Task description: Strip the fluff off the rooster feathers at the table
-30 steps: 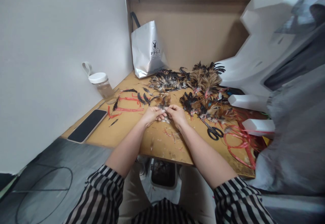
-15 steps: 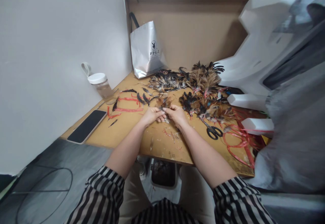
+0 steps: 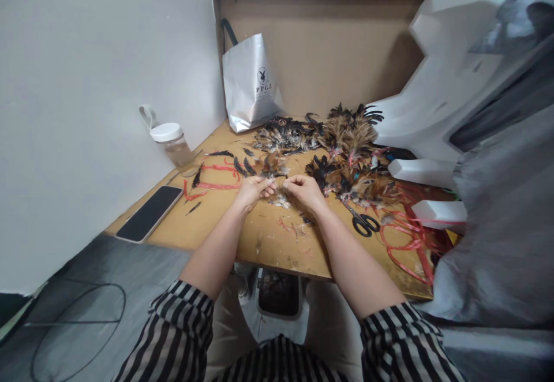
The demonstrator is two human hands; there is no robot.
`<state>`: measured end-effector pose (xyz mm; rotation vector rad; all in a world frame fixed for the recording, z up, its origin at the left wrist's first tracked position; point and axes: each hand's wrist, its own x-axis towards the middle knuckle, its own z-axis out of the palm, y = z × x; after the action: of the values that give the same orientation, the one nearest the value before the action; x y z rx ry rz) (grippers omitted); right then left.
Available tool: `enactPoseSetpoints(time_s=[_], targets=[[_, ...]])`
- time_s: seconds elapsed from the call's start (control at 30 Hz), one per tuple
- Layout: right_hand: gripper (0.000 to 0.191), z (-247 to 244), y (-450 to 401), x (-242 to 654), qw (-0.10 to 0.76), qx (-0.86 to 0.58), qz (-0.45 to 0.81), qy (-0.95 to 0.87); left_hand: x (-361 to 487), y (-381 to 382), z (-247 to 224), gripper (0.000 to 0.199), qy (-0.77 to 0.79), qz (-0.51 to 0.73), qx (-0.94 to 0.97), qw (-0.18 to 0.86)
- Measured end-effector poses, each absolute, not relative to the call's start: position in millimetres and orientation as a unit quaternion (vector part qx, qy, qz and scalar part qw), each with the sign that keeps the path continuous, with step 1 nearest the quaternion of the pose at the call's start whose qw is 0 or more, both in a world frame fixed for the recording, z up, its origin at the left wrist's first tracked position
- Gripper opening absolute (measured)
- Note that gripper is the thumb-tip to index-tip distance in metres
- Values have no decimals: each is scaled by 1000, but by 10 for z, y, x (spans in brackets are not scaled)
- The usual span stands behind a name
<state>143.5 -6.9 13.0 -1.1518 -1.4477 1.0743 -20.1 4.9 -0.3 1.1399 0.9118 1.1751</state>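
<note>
My left hand (image 3: 256,192) is closed in a pinch on a small bunch of brown and black feathers (image 3: 272,164), whose tips fan out above the fingers. Just to its right, my right hand (image 3: 306,191) has thumb and forefinger pressed together; whatever is between them is too small to make out. Pale fluff (image 3: 282,201) lies or hangs below the two hands. Beyond the right hand are tied bundles of dark and brown feathers (image 3: 352,183), with black-handled scissors (image 3: 365,224) close in front of them.
A phone (image 3: 149,213) and a lidded drink bottle (image 3: 175,145) stand left, near red plastic strips (image 3: 219,186). A silver bag (image 3: 249,85) and loose feather piles (image 3: 288,135) are at the back. Red ribbon (image 3: 407,243) tangles at right. Below the table edge sits a bin (image 3: 279,314).
My hands have drawn slightly apart, the right one shifting right. The feather bunch has tilted a little left and shows more above the left fingers.
</note>
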Motion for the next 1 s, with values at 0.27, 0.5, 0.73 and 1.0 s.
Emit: enactPoseSetpoints(time_s=[0.27, 0.5, 0.73, 1.0], targets=[[14, 92, -88, 1562, 250, -489, 257, -796, -247, 75, 9, 21, 389, 537, 436, 608], [12, 176, -169, 1503, 190, -532, 186, -804, -232, 67, 20, 21, 399, 523, 443, 609], [17, 129, -63, 1558, 379, -524, 377, -663, -228, 58, 20, 22, 400, 519, 441, 614], [26, 150, -70, 1423, 528, -417, 584, -455, -179, 25, -16, 22, 384, 466, 451, 658]])
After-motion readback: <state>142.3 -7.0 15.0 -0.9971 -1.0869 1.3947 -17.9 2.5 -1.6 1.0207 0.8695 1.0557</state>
